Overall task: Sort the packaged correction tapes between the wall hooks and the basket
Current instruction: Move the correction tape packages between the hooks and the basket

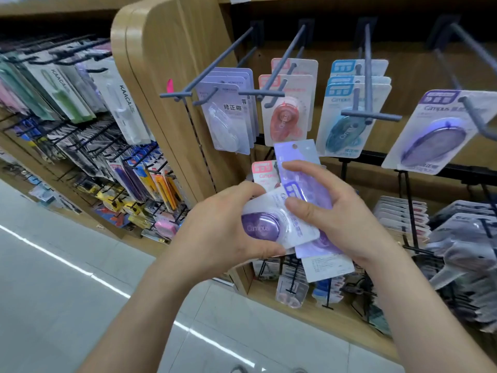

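Head view: a wooden display wall (419, 65) fills the right side, and its rounded end panel (174, 63) shuts it off from an aisle of hanging pen packs (80, 103) along the left edge above pale floor tiles (53, 292). Black lower hooks at the wall's bottom right carry crowded grey packs (462, 238).

Four grey hooks (293, 47) jut from the wall's top row, and their crossbars cut across the pack faces. From the end panel rightward they carry at least three lavender-white packs (228, 117), two pink packs (287, 114), three blue packs (349, 111) and one purple pack (430, 130).

Both hands are raised in front of the wall's middle, hiding the hooks behind them. The right hand (341, 211) clasps a fanned bundle of at least three packs; the upright lilac pack (301, 162) is clearest, with a pink pack corner (265, 170) showing behind it. The left hand (223, 230) curls its fingers and thumb round one purple Campus pack (271, 224), lying crosswise against the bundle under the right thumb.
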A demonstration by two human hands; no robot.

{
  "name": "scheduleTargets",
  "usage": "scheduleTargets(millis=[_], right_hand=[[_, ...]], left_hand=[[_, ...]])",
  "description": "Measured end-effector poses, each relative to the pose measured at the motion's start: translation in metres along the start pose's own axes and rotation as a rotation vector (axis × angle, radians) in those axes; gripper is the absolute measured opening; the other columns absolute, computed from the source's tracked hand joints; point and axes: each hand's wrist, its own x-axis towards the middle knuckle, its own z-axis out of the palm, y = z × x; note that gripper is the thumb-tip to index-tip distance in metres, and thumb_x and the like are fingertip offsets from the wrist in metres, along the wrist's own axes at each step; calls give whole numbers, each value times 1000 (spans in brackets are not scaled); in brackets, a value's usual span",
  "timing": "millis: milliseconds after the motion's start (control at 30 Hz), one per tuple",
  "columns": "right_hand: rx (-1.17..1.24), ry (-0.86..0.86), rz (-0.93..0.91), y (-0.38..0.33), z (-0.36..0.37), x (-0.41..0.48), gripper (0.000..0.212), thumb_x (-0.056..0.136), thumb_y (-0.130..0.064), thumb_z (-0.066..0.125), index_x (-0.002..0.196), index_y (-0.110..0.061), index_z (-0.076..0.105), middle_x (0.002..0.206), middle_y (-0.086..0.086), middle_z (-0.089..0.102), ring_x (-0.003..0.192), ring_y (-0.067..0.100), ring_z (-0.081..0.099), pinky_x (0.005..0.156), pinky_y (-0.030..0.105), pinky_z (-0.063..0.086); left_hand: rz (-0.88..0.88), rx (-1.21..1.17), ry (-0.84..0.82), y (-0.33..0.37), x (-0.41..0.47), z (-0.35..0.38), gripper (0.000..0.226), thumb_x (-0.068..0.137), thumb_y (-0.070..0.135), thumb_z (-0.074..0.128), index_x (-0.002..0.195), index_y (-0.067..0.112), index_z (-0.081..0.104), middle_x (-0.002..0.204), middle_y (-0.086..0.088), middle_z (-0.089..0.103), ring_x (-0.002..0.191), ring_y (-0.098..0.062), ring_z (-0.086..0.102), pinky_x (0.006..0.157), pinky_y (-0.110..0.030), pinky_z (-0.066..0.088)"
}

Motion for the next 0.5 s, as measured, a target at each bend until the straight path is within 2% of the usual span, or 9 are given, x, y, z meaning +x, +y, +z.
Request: scheduleTargets(millis=[100,167,233,300,433,500], right_hand=[[-37,87,-37,3,-8,-5,44,79,-35,76,118,-48,60,127,-35,58,126,-12,47,101,8,36],[-55,106,-41,4,-14,-10,44,78,-32,74,117,-46,61,126,-33,59,126,-12,47,99,6,36],[-57,104,-37,5,-19,-18,38,80,-31,74,114,-43,63,122,-29,63,121,-8,53,99,8,38],[-42,106,-21,5,-24,-26,26,85,-30,70,109,-37,65,114,-26,68,113,-7,59,95,9,40],[-55,142,25,2,-44,-48,15,89,-29,60,96,-35,72,104,-20,72,96,-4,64,83,10,44],[-103,171,65,1,-59,-63,15,89,-34,60,96,-35,72,107,-15,72,99,1,65,87,18,47]], left_hand=[[-163,-313,17,-1,-1,7,65,49,54,91,96,35,51,88,13,70,81,-13,68,74,-46,58],[-175,-545,43,1,0,13,54,56,50,86,97,30,56,92,7,72,85,-19,71,77,-52,58],[-133,-716,66,7,2,21,40,67,50,77,98,31,61,96,3,73,87,-18,71,77,-48,59],[-83,-805,69,19,4,31,33,73,48,73,100,32,62,99,3,73,89,-15,70,75,-37,57],[-7,-916,-9,45,10,49,32,81,25,68,111,19,63,105,-1,74,95,-18,71,81,-35,58],[52,-918,-59,61,16,56,30,81,21,67,111,19,65,105,-1,75,94,-17,71,81,-33,58]])
